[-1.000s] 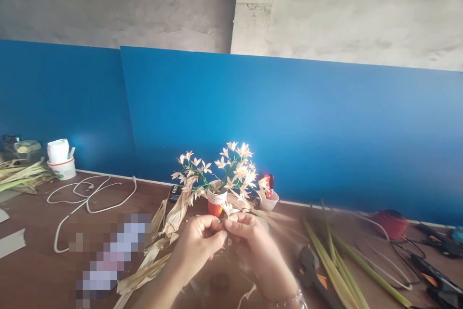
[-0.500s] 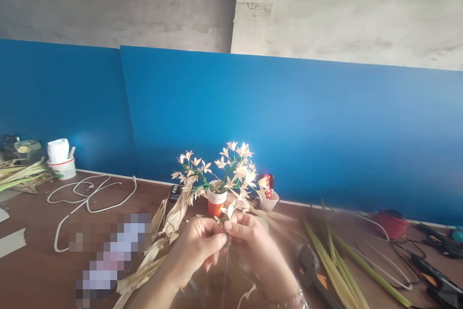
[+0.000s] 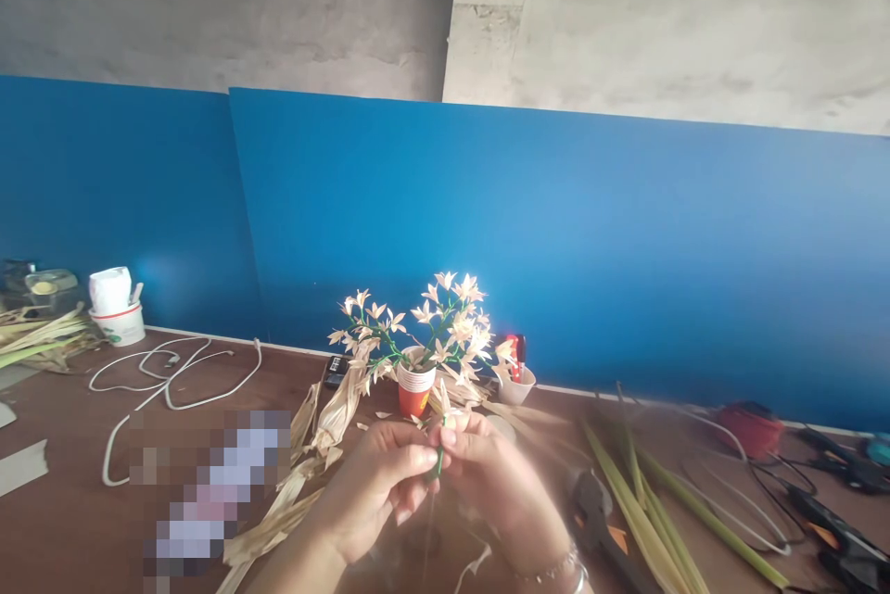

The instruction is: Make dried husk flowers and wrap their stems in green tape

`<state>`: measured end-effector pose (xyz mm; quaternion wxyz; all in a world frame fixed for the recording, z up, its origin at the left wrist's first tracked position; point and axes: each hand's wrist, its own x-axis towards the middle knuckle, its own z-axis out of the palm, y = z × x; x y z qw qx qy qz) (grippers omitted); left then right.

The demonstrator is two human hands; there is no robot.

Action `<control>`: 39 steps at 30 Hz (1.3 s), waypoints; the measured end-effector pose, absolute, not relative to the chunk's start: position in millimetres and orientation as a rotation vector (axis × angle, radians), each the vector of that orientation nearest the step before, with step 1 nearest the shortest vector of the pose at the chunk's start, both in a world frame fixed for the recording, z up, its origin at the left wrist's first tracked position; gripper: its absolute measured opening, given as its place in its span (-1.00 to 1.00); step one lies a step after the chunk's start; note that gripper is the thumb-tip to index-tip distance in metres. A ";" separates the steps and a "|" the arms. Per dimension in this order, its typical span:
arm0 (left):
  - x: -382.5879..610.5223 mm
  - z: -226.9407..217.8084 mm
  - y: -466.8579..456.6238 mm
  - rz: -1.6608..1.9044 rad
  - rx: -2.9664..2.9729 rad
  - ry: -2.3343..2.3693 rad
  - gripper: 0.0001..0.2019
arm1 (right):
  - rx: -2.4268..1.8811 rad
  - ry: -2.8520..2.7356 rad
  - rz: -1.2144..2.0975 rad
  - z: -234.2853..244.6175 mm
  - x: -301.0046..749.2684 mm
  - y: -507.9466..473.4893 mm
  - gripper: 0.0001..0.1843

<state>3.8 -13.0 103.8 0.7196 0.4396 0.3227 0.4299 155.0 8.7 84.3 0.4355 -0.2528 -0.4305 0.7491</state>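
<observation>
Close together over the table, my left hand (image 3: 389,473) and my right hand (image 3: 490,464) both pinch a small husk flower (image 3: 444,398). Its pale petals point up above the fingertips. The green stem (image 3: 439,459) runs down between my two hands, gripped by the left thumb and fingers, while the right fingers close just under the petals. Part of the flower is hidden by the fingers. Just behind stands a stack of orange and white paper cups (image 3: 415,392), holding many finished pale flowers (image 3: 463,327) on green stems.
Dried corn husks (image 3: 344,409) lie left of the cups. A white cable (image 3: 171,381) curls further left, near a white tub (image 3: 120,323). On the right are a black glue gun (image 3: 594,511), green husk leaves (image 3: 646,520) and a red object (image 3: 749,430). A blue partition (image 3: 556,242) rises behind.
The flower has turned between my fingers, its petals now narrower and more upright. My right hand has shifted slightly, and more green stem shows between the hands.
</observation>
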 end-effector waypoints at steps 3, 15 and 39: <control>3.8 105.8 -13.5 0.934 0.989 0.714 -0.75 | -0.642 -1.093 1.869 85.9 154.8 8.6 -0.67; 5.9 101.1 -10.2 0.945 1.272 1.044 -0.75 | -0.917 -1.023 1.709 98.5 152.7 1.2 -0.63; 5.1 101.9 -13.9 0.921 1.257 0.991 -0.82 | -0.991 -1.057 1.677 102.4 148.7 0.2 -0.59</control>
